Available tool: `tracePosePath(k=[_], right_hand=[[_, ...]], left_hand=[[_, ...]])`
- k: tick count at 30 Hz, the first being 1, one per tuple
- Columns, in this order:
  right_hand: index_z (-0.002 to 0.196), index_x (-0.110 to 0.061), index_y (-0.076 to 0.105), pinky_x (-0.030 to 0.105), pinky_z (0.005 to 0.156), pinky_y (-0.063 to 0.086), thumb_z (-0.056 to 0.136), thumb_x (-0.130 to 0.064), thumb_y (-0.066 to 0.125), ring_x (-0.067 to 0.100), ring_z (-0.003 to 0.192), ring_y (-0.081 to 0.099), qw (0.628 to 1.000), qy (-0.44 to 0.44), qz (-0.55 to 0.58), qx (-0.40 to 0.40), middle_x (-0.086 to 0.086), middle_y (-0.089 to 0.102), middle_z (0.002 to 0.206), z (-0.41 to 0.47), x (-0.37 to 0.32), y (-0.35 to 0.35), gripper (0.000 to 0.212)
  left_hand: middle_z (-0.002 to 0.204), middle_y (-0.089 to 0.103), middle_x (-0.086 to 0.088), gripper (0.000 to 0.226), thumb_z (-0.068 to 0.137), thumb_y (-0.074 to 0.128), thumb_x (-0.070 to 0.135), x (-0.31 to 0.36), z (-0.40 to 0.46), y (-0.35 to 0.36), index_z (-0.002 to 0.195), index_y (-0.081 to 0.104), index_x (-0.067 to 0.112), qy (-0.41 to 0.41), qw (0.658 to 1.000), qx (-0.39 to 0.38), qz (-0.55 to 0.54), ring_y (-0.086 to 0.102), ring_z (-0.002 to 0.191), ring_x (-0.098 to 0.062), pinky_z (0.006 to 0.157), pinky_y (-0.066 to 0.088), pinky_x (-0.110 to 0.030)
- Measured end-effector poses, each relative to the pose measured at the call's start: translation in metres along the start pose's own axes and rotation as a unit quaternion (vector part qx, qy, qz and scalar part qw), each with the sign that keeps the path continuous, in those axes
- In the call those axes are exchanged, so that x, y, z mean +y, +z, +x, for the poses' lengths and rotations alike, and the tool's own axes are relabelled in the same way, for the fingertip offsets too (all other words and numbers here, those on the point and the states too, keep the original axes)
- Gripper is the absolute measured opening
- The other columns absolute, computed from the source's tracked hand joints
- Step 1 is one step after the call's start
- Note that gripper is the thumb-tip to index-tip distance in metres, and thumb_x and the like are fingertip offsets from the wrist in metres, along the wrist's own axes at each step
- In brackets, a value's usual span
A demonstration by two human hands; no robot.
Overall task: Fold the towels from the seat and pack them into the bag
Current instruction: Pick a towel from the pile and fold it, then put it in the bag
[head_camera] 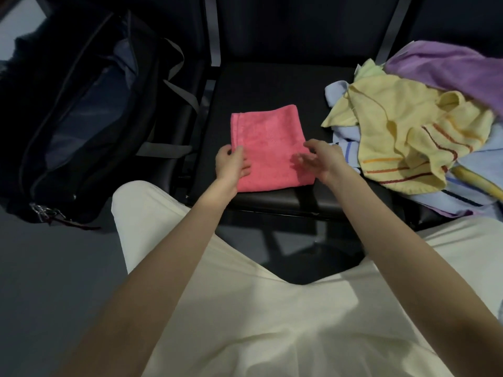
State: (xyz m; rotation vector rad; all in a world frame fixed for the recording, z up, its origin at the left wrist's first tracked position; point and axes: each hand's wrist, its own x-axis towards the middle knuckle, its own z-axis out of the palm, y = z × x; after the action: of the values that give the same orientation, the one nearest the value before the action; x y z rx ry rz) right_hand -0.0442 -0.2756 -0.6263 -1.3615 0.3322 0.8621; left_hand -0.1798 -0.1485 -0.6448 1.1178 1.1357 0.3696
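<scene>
A pink towel (pixel 268 144), folded into a flat rectangle, lies on the black seat (pixel 261 83) in the middle. My left hand (pixel 231 164) rests on its near left edge, fingers lying on the cloth and thumb at the edge. My right hand (pixel 318 159) hovers over the near right corner with fingers spread and blurred, holding nothing. A black bag (pixel 81 112) stands unzipped on the left, its dark lining showing.
A loose heap on the right of the seat holds a yellow striped towel (pixel 408 137), a purple towel (pixel 449 66) and light blue towels (pixel 337 91). Grey straps (pixel 177 88) hang from the bag. My cream trousers (pixel 245 295) fill the foreground over grey floor.
</scene>
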Motion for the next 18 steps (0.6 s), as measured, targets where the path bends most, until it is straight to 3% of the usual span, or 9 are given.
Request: tracePosePath(k=[2, 3, 5, 7, 9, 10, 11, 13, 18], right_hand=[[0.101, -0.004, 0.051, 0.035, 0.070, 0.056, 0.085, -0.002, 0.059, 0.019, 0.070, 0.061, 0.975, -0.125, -0.185, 0.002, 0.011, 0.057, 0.087, -0.004, 0.005, -0.007, 0.018], [0.107, -0.004, 0.054, 0.032, 0.070, 0.054, 0.084, -0.003, 0.060, 0.016, 0.072, 0.061, 0.935, -0.203, -0.292, -0.007, 0.008, 0.058, 0.090, -0.007, 0.008, -0.012, 0.024], [0.110, -0.006, 0.059, 0.028, 0.072, 0.049, 0.082, -0.007, 0.062, 0.015, 0.080, 0.058, 0.806, -0.351, -0.474, -0.055, 0.006, 0.060, 0.096, -0.011, 0.015, -0.025, 0.029], [0.113, -0.005, 0.059, 0.033, 0.081, 0.045, 0.085, -0.014, 0.061, 0.023, 0.092, 0.057, 0.660, -0.444, -0.597, -0.102, 0.011, 0.060, 0.106, -0.008, 0.024, -0.036, 0.030], [0.118, -0.005, 0.057, 0.038, 0.090, 0.039, 0.083, -0.011, 0.059, 0.030, 0.106, 0.053, 0.544, -0.452, -0.698, -0.111, 0.012, 0.057, 0.117, -0.002, 0.031, -0.041, 0.036], [0.120, -0.005, 0.056, 0.038, 0.093, 0.036, 0.078, -0.008, 0.059, 0.030, 0.112, 0.050, 0.503, -0.442, -0.735, -0.104, 0.010, 0.056, 0.122, 0.001, 0.035, -0.042, 0.042], [0.121, -0.006, 0.055, 0.037, 0.096, 0.033, 0.073, -0.005, 0.059, 0.030, 0.116, 0.048, 0.480, -0.432, -0.757, -0.097, 0.009, 0.054, 0.125, 0.006, 0.038, -0.043, 0.048], [0.121, -0.004, 0.056, 0.039, 0.096, 0.033, 0.068, -0.001, 0.060, 0.030, 0.118, 0.048, 0.479, -0.430, -0.761, -0.082, 0.010, 0.054, 0.127, 0.012, 0.041, -0.044, 0.053], [0.108, -0.006, 0.064, 0.039, 0.082, 0.039, 0.069, -0.010, 0.066, 0.031, 0.103, 0.053, 0.524, -0.450, -0.719, -0.076, 0.008, 0.062, 0.109, 0.021, 0.040, -0.047, 0.040]], left_hand=[[0.105, 0.067, -0.006, 0.041, 0.088, 0.058, 0.018, -0.004, -0.006, -0.008, 0.129, 0.057, 0.012, 0.140, 0.972, -0.024, 0.186, 0.066, 0.092, -0.016, 0.086, 0.055, -0.029], [0.105, 0.068, -0.003, 0.038, 0.087, 0.062, 0.017, -0.007, -0.009, -0.013, 0.124, 0.062, 0.013, 0.204, 0.938, -0.041, 0.276, 0.065, 0.093, -0.013, 0.088, 0.051, -0.023], [0.113, 0.067, -0.001, 0.034, 0.085, 0.066, 0.018, -0.014, -0.013, -0.026, 0.118, 0.065, 0.012, 0.308, 0.845, -0.085, 0.429, 0.062, 0.100, -0.012, 0.090, 0.047, -0.022], [0.120, 0.064, -0.002, 0.037, 0.084, 0.066, 0.021, -0.020, -0.013, -0.035, 0.120, 0.064, 0.011, 0.360, 0.748, -0.118, 0.545, 0.058, 0.110, -0.018, 0.094, 0.047, -0.032], [0.121, 0.062, -0.004, 0.038, 0.084, 0.065, 0.021, -0.025, -0.009, -0.039, 0.120, 0.063, 0.009, 0.372, 0.686, -0.134, 0.611, 0.056, 0.113, -0.023, 0.094, 0.047, -0.038], [0.119, 0.063, -0.005, 0.037, 0.083, 0.065, 0.019, -0.026, -0.008, -0.039, 0.118, 0.064, 0.008, 0.376, 0.667, -0.139, 0.627, 0.056, 0.112, -0.024, 0.093, 0.048, -0.040], [0.118, 0.063, -0.006, 0.036, 0.082, 0.064, 0.016, -0.026, -0.006, -0.040, 0.116, 0.065, 0.006, 0.386, 0.653, -0.139, 0.636, 0.057, 0.111, -0.025, 0.093, 0.048, -0.040], [0.114, 0.064, -0.007, 0.035, 0.079, 0.063, 0.010, -0.027, -0.004, -0.039, 0.113, 0.065, 0.005, 0.398, 0.645, -0.131, 0.639, 0.057, 0.108, -0.026, 0.091, 0.048, -0.040], [0.094, 0.067, -0.006, 0.021, 0.079, 0.059, 0.010, -0.023, -0.002, -0.032, 0.098, 0.068, 0.007, 0.381, 0.694, -0.092, 0.605, 0.061, 0.090, -0.026, 0.077, 0.049, -0.038]])
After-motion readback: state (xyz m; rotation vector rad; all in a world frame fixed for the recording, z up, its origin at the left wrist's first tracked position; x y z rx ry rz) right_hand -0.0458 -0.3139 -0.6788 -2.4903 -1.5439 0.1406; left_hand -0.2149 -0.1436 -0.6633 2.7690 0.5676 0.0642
